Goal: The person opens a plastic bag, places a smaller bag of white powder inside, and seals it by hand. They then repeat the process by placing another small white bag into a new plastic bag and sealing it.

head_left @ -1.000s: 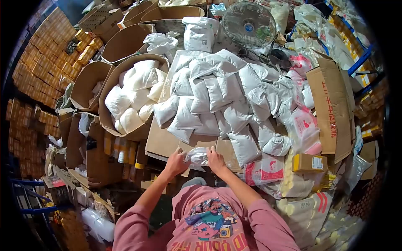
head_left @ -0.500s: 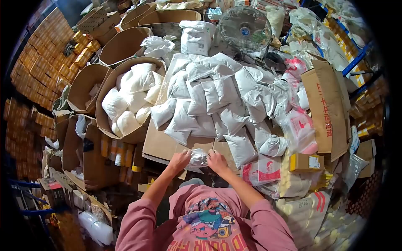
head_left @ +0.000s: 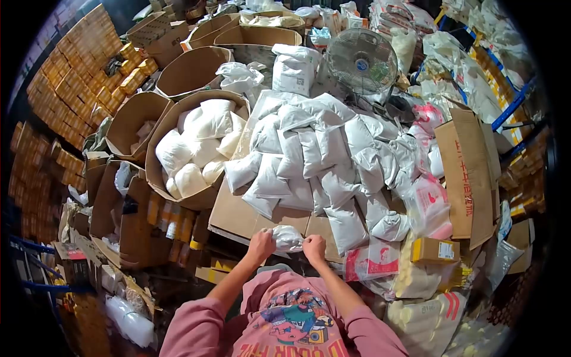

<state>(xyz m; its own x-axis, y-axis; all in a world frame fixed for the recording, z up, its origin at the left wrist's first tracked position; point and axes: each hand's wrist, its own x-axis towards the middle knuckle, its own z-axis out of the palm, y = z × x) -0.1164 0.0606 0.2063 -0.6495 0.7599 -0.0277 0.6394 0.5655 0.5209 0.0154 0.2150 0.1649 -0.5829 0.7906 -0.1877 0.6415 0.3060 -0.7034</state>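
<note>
A small white plastic bag (head_left: 289,238) is stretched between my two hands at the front edge of the cardboard-covered table. My left hand (head_left: 262,244) grips its left end with closed fingers. At its right end my right hand (head_left: 314,247) is closed on the bag too. Just beyond, a heap of filled white bags (head_left: 309,149) covers much of the cardboard (head_left: 244,214). One filled bag (head_left: 345,226) lies close to my right hand.
To the left stands a big cardboard box (head_left: 156,160) holding large white bags. A fan (head_left: 361,62) and an upright white sack (head_left: 295,70) stand at the back. On the right are pink-printed plastic bags (head_left: 372,259), a small yellow-brown box (head_left: 435,250) and a tall cardboard piece (head_left: 467,178).
The bag looks pulled out wider between my hands, which are slightly farther apart. The whole view has shifted, with the surroundings appearing lower and to the right.
</note>
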